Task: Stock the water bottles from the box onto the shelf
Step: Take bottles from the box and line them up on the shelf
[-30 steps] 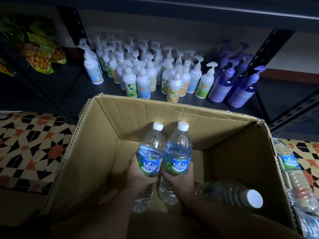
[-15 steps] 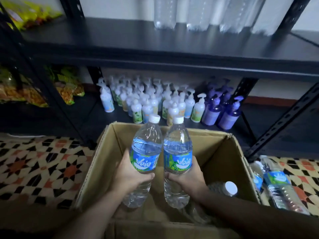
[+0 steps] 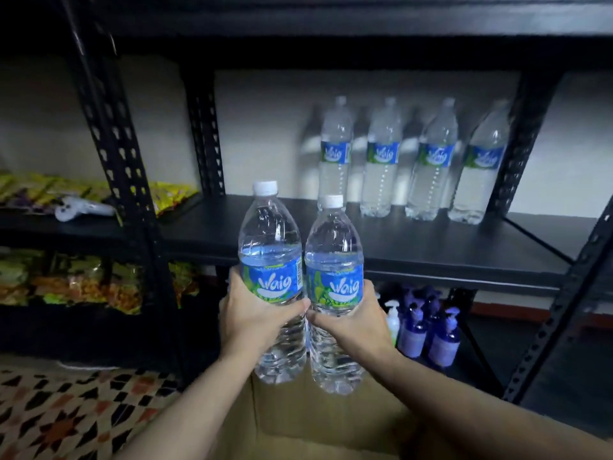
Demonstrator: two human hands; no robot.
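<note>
I am holding two water bottles upright in front of me, one in each hand. My left hand is wrapping around the left bottle at the lower edge of its blue label, fingers curling round the far side and thumb pressing across the front. My right hand is clamping the right bottle the same way, just under its label. The two bottles are touching side by side, and my thumbs are lying close together where they meet. The left bottle's white cap is sitting a little higher than the right one's. Both bottles are hanging in the air over the cardboard box, in front of the black shelf and not resting on it. At the back of that shelf, toward its right end, four more water bottles are standing upright in a row against the wall. On the level below, purple pump bottles are standing together. On the neighbouring rack to the left, snack bags are lying on two levels. Patterned floor tiles are showing at lower left.
</note>
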